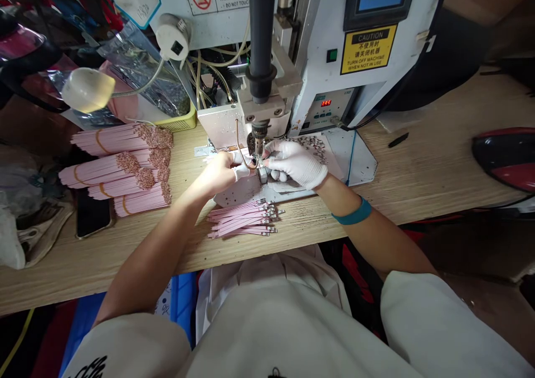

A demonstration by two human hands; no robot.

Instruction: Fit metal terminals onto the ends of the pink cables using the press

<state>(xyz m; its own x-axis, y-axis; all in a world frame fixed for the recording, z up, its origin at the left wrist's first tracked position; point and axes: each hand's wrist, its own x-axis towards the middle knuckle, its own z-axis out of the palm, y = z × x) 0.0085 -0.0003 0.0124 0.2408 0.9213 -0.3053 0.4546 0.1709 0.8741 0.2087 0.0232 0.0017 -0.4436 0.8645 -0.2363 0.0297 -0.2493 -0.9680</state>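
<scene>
Fingers bent beneath the metal tip (259, 136) of a boxy white machine (320, 78), the left hand (220, 171) and ribbed-gloved right hand (298, 163) work close together, whatever they pinch impossible to tell, while slim, flat pink strips (240, 220) with metallic ends lie heaped on the wood-grain table (305, 236) nearby.

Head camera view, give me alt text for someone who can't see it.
A left hand and a white-gloved right hand are at the metal tip of a benchtop machine. Loose pink strips lie in front on the wood-grain table, with banded pink bundles piled to the left.
</scene>
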